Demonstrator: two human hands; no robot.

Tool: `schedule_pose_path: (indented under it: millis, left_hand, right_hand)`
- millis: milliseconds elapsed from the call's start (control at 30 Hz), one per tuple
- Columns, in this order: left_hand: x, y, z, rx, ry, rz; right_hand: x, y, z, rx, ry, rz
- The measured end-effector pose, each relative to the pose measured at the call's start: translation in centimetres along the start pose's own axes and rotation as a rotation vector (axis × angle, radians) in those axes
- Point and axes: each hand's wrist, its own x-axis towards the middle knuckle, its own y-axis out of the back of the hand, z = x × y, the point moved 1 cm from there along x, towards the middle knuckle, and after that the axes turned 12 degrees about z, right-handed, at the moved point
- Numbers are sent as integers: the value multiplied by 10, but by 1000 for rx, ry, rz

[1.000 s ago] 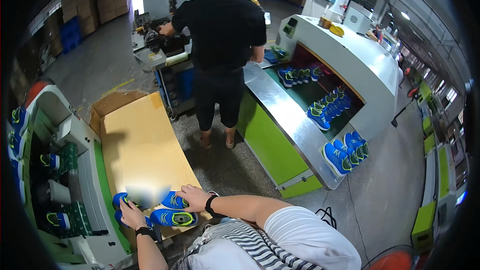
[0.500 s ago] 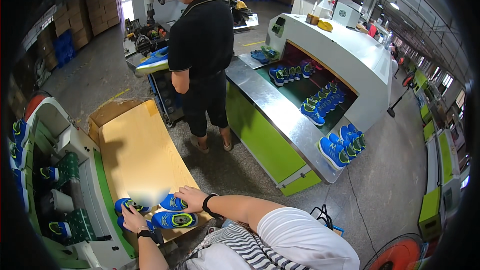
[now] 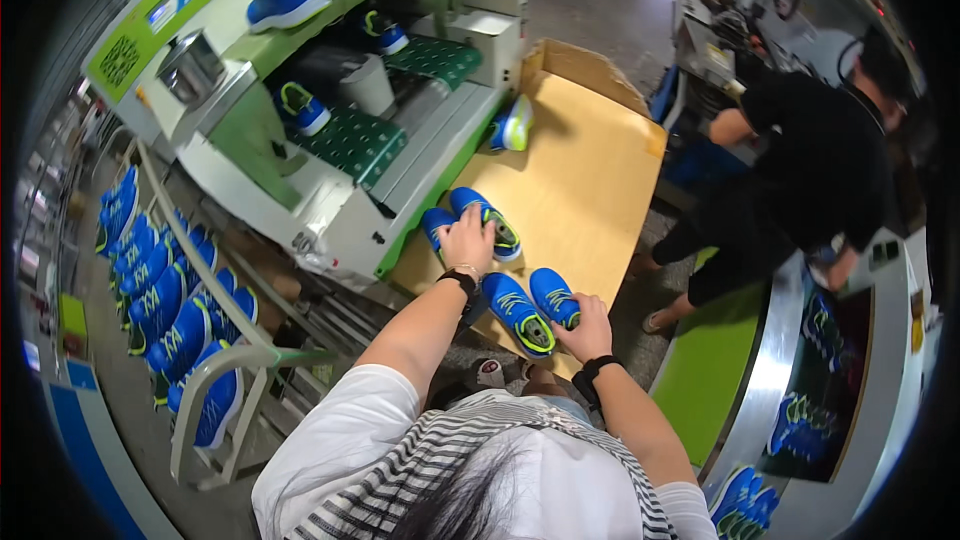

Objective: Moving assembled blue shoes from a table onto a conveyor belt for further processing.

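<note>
Two pairs of blue shoes with yellow-green trim lie on a tan wooden tabletop [image 3: 600, 170]. My left hand [image 3: 468, 240] lies over the far pair [image 3: 492, 222], its fingers curled on the heels. My right hand [image 3: 590, 328] grips the heel end of the near pair [image 3: 528, 308], close to the table's front edge. Both wrists wear dark bands.
A white and green machine [image 3: 340, 200] left of the table carries several blue shoes, and one shoe [image 3: 512, 124] leans at its edge. A white rack [image 3: 160, 290] of blue shoes stands at far left. A person in black [image 3: 800, 170] works at right, beside a conveyor [image 3: 770, 380].
The view has swung round, so the table now runs up the middle and the person in black sits at the right. Both hands have stayed on the blue shoes.
</note>
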Motion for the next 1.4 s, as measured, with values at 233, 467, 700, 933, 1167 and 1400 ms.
schedule_pose_path:
  millis: [233,467,700,933,1167,1400]
  left_hand:
    - [-3,1,5,10,20,7]
    - [2,9,14,-34,35,-19]
    - [2,13,12,-59,63,-33]
    - [13,8,22,-62,129,-120]
    - [21,14,27,-36,60,-93]
    - [17,23,25,-12,106,-123]
  right_hand:
    - [1,3,3,2,-1,-9]
    - [21,0,5,42,1,-57]
    - [117,-1,6,202,-165,-604]
    - [277,-104,7,210,458,-199]
    - [370,-201,-19,-74,524,-241]
    - [347,-170,15,-44,-8,33]
